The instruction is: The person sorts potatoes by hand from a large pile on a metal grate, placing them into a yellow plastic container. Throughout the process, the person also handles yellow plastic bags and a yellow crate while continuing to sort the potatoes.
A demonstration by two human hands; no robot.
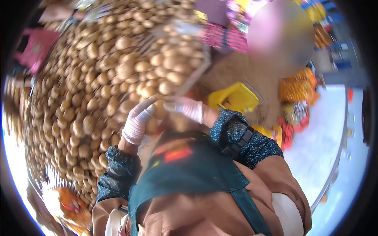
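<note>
A heap of brown potatoes (84, 122) fills the left and middle of the head view. My left hand (138, 120), in a white glove, reaches over the near edge of the heap with its fingers closed against a potato (160, 110). On the other side of that potato is my right hand (188, 109), also gloved in white. Motion smears its fingers, so its grip on the potato cannot be made out. More blurred potatoes show just below the hands, before my dark green apron (185, 173).
A yellow plastic container (236, 96) stands right of my hands. Behind it are an orange mesh bag (297, 88) and red bags (289, 131). Another orange bag (69, 208) lies lower left. Other people work at the heap's far side; one gloved hand (96, 15) shows upper left.
</note>
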